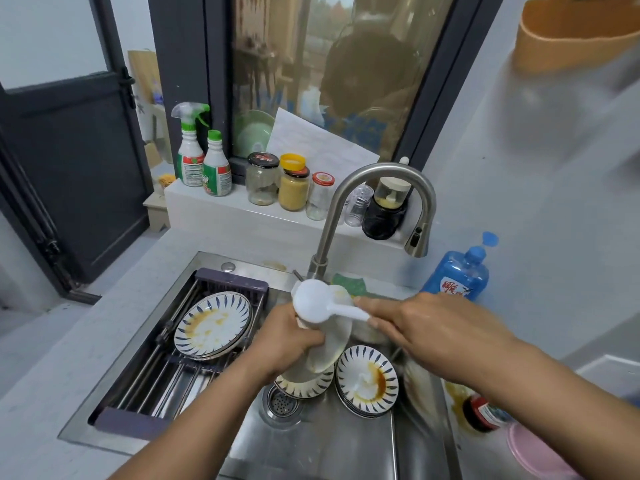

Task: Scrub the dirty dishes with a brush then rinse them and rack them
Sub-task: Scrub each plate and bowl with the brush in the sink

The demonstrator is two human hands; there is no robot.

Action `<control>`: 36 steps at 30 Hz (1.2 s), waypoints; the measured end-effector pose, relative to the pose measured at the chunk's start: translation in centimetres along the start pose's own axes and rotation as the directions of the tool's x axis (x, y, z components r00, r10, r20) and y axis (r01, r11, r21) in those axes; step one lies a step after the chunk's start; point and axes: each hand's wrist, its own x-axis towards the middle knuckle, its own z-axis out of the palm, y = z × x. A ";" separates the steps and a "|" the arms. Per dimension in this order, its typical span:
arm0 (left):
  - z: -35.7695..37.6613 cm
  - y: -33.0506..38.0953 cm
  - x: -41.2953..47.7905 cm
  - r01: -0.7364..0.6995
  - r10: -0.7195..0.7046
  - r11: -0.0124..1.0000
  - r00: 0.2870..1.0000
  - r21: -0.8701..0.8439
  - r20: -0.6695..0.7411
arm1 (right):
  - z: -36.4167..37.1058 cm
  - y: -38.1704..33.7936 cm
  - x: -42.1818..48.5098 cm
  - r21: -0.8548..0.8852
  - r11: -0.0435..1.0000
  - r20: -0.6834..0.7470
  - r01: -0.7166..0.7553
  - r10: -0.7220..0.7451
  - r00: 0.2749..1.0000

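Plate (pixel 329 348) under work: held on edge at frame centre, above the sink (pixel 329 445), just below the faucet (pixel 346 202). Left hand (pixel 291 337) grips it by the left rim, fingers curled round the edge. Right hand (pixel 426 323) pinches the handle of the white brush (pixel 315 304); the round head sits against the plate's upper rim.

Step in hand, as judged: scrubbing, first of the three. No water stream visible at the spout.

Other dishes:
- stained stack in the rack (pixel 232 278), left of centre; top plate (pixel 213 323) shows brown residue
- stained stack (pixel 367 379) on the sink floor, lower centre
- one more patterned plate (pixel 304 386) directly beneath the held one, beside the drain

Most of the load looks unwashed, so the task is at an early stage.

Next move, judged: work the brush across the full face, then turn the plate for the back. Rinsing will need the tap opened, which calls for freeing one hand. Rack space is taken by dirty plates; these likely need shifting before clean ones go in.
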 end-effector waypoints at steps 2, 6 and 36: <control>0.1 0.1 -0.4 -0.033 0.033 0.999 0.999 0.006 -0.015 | 0.1 1.5 0.4 0.030 0.996 0.003 -0.082 0.082 0.997; -0.4 0.1 -1.1 -0.021 0.011 0.988 0.997 -0.152 -0.071 | 1.4 6.1 1.0 0.230 0.950 0.088 -0.210 0.195 0.977; 1.7 0.9 -3.3 0.131 0.104 0.516 0.971 -0.846 0.214 | 2.9 1.6 1.3 0.899 0.433 -0.082 -0.067 0.318 0.944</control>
